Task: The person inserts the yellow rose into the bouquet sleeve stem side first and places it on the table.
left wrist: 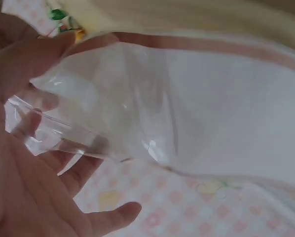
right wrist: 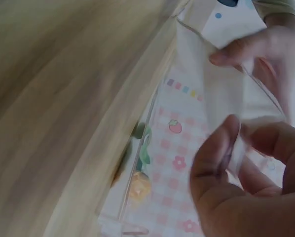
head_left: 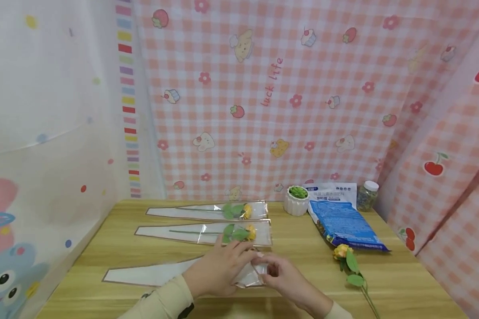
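A clear and white flower sleeve (head_left: 143, 274) with a brown border lies lengthwise on the table's near side, its wide end raised between both hands. My left hand (head_left: 221, 268) grips that wide end, the thumb (left wrist: 39, 59) along its bordered edge. From the other side my right hand (head_left: 285, 279) pinches the sleeve's mouth between thumb and fingertips. In the left wrist view the film (left wrist: 152, 113) bulges and creases near the fingers. Just beyond the hands lies a sleeve (head_left: 215, 228) with a yellow rose (head_left: 250, 232) inside.
Farther back is another sleeved yellow rose (head_left: 246, 212). A loose yellow rose (head_left: 343, 251) lies at right. Behind it are a blue packet (head_left: 347, 223), a white packet (head_left: 339, 191), a potted succulent (head_left: 296, 204) and a lidded jar (head_left: 367, 197). Printed curtains surround the wooden table (head_left: 303, 248).
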### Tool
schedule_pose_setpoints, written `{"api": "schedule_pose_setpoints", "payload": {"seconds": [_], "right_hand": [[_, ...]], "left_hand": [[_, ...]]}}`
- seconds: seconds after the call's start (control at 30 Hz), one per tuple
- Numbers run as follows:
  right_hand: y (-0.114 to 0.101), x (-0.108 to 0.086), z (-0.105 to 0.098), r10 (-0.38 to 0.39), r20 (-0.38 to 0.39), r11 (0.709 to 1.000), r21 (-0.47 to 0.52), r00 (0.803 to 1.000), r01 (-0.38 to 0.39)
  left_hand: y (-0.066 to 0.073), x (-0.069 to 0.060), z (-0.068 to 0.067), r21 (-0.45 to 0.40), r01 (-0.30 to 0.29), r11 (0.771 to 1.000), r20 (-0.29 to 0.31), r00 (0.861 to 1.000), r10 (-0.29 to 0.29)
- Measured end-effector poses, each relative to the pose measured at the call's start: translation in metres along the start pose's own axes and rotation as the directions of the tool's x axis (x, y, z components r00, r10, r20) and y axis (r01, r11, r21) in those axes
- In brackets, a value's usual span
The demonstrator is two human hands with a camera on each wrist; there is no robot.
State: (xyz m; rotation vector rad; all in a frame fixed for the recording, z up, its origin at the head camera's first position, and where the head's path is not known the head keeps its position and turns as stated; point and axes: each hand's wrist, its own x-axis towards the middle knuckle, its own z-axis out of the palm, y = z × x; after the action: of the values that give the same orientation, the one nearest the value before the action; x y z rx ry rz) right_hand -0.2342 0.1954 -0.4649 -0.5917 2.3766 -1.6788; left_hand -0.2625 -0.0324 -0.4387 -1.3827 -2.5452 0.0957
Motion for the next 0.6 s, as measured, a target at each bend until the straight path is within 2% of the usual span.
{"api": "schedule_pose_setpoints", "payload": {"seconds": [0.13, 0.27, 0.37, 0.5, 0.6], "right_hand": [[0.001, -0.001, -0.009, 0.061, 0.029, 0.998, -0.023, 0.998, -0.06], [0.0, -0.01, -0.033, 0.123, 0.025, 0.992, -0.045, 0.992, -0.121], [0.0, -0.02, -0.059, 0.155, -0.027, 0.981, -0.116, 0.988, -0.157], [0.003, -0.039, -0.1, 0.188, -0.157, 0.947, -0.234, 0.97, -0.221], [0.01, -0.055, -0.134, 0.228, -0.262, 0.915, -0.272, 0.938, -0.298]], "left_hand": [[-0.005, -0.003, 0.01, 0.005, -0.015, 1.0, 0.021, 1.0, 0.015], [-0.009, -0.001, 0.013, -0.042, -0.003, 0.999, 0.046, 0.999, 0.005], [-0.012, -0.002, 0.013, -0.07, 0.013, 0.997, 0.076, 0.997, -0.008], [-0.015, -0.002, 0.014, -0.111, 0.023, 0.993, 0.094, 0.995, -0.013], [-0.016, -0.002, 0.017, -0.136, 0.016, 0.991, 0.081, 0.997, -0.005]]}}
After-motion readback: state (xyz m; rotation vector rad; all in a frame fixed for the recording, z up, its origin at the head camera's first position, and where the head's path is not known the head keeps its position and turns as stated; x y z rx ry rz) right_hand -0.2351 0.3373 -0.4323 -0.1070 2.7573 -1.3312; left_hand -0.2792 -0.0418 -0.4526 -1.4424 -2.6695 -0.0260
